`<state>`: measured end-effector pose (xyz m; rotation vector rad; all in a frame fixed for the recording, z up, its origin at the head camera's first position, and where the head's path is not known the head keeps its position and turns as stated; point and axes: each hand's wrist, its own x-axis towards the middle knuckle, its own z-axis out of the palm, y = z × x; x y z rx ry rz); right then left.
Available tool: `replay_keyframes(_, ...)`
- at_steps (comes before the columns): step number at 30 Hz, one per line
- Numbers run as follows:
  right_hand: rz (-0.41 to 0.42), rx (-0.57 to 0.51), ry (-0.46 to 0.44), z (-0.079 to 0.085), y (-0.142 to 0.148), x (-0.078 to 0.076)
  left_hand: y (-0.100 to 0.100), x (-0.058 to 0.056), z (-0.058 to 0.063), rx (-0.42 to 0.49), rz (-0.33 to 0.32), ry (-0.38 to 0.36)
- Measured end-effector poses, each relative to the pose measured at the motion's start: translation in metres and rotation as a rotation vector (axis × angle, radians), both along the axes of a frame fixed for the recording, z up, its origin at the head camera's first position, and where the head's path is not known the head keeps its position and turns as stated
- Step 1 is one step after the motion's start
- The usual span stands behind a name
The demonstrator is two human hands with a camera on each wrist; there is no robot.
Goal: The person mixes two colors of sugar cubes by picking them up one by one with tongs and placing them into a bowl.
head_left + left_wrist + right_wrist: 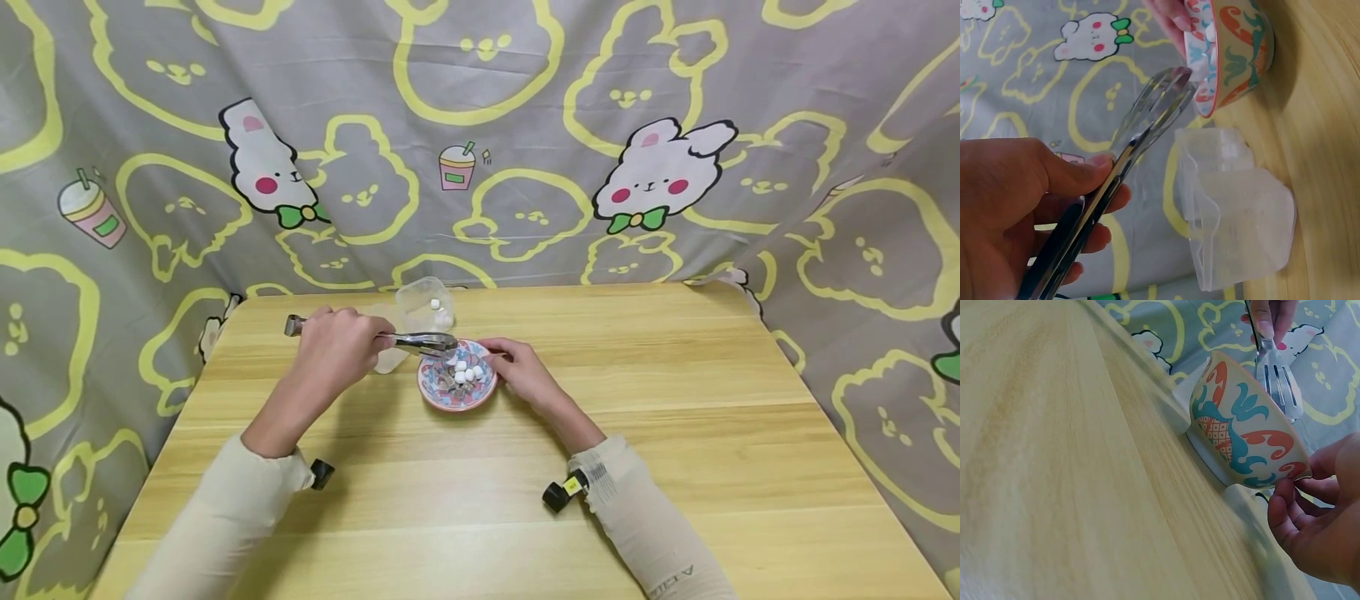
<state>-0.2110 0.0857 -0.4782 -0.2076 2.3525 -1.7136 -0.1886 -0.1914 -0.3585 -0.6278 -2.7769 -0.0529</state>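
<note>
My left hand (341,346) grips a pair of metal tongs (1125,159), with the thumb on one side and fingers on the other. The slotted tong heads hang over the left rim of a patterned bowl (1235,425). Inside the bowl, small white marshmallow-like pieces (470,375) lie with greyish, clear-looking pieces (448,385). At the bowl's right side, my right hand (525,379) pinches the rim between thumb and fingers. The bowl stands upright on the table. Whether the tongs hold a piece, I cannot tell.
Behind the bowl is a translucent plastic tub (423,302) with a few white pieces (436,305) in it. Another translucent tub (388,360) sits left of the bowl, partly hidden by the tongs and left hand. A patterned curtain (525,250) surrounds the wooden table (465,500).
</note>
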Motion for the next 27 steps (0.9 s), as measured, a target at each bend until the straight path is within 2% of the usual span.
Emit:
replay_keyframes(5, 0.003, -0.012, 0.000, -0.001, 0.000, 0.000, 0.001, -0.001, 0.004, -0.024, 0.008, -0.047)
replay_keyframes(9, 0.002, -0.017, -0.009, 0.000, 0.000, 0.000, 0.000, -0.004, 0.011, -0.039, 0.017, -0.072)
replay_keyframes(16, 0.003, -0.015, -0.007, -0.001, 0.000, 0.000, -0.004, -0.016, 0.028, -0.038, 0.032, 0.001)
replay_keyframes(22, -0.002, -0.009, -0.020, 0.000, -0.001, 0.000, -0.005, -0.033, 0.038, -0.042, 0.069, 0.095)
replay_keyframes(24, -0.009, -0.005, -0.025, 0.001, -0.001, 0.001, -0.004, -0.039, 0.041, -0.047, 0.081, 0.102)
replay_keyframes(27, -0.015, -0.001, -0.029, 0.001, -0.001, 0.001, -0.002, -0.049, 0.044, -0.068, 0.112, 0.074)
